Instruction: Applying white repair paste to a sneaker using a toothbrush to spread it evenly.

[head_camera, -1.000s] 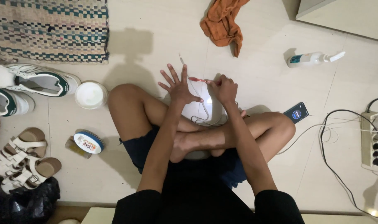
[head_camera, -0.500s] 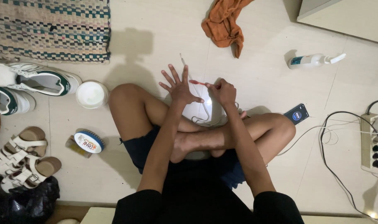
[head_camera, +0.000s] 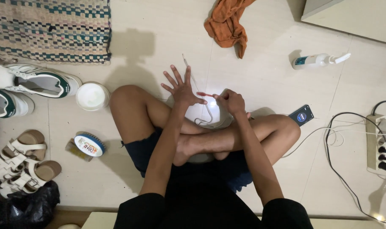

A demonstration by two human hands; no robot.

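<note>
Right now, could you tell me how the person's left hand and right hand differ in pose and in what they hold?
The left hand is spread wide, fingers fanned and pointing away from the body, while the right hand is curled almost closed. The left hand grips nothing plain to see; the right hand pinches a thin red-tipped stick whose tip reaches toward the left hand. Both hover over the white shoe resting on the crossed legs.

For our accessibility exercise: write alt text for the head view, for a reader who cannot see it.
Seen from above, a person sits cross-legged on a tiled floor, left hand spread open, right hand pinching a thin red-tipped tool over a white shoe in the lap.
</note>
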